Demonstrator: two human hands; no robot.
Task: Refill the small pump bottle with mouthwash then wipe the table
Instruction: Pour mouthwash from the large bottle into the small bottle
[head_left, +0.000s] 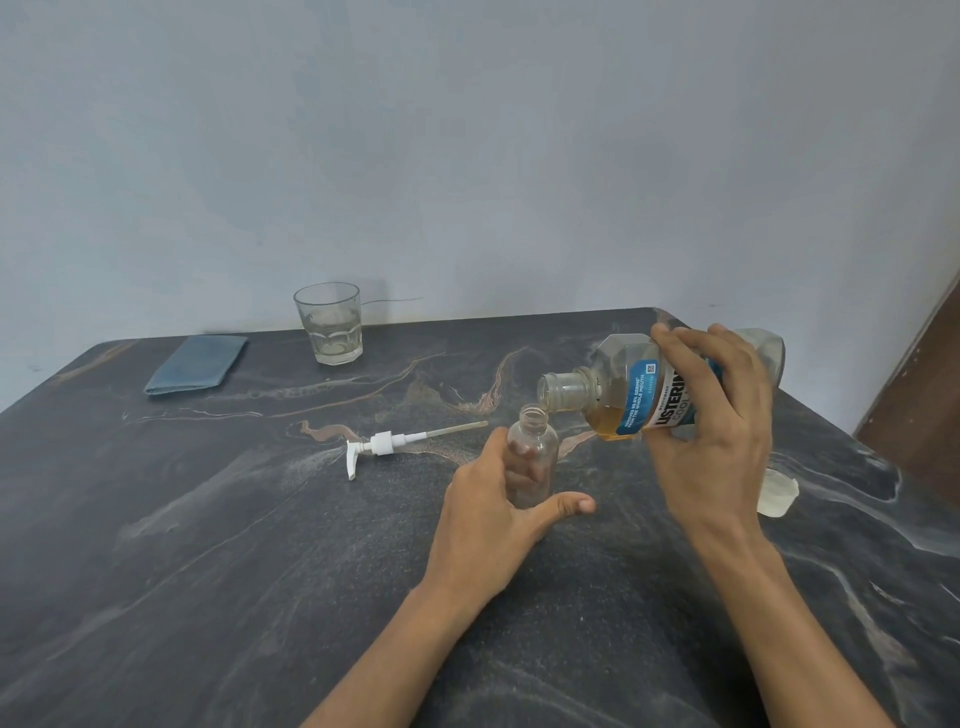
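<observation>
The left hand (493, 512) curls its fingers round the small bottle (534, 457), which stands upright and uncapped on the dark marbled table (208, 571). Just above its mouth the right hand (719, 415) grips the mouthwash bottle (623, 395), tipped on its side with its open neck over the small one and amber liquid pooled low. A clear cap (777, 491) lies right of that wrist. The pump head (395, 444) lies to the left; farther back sit a folded blue cloth (197, 364) and a glass (329, 323)
</observation>
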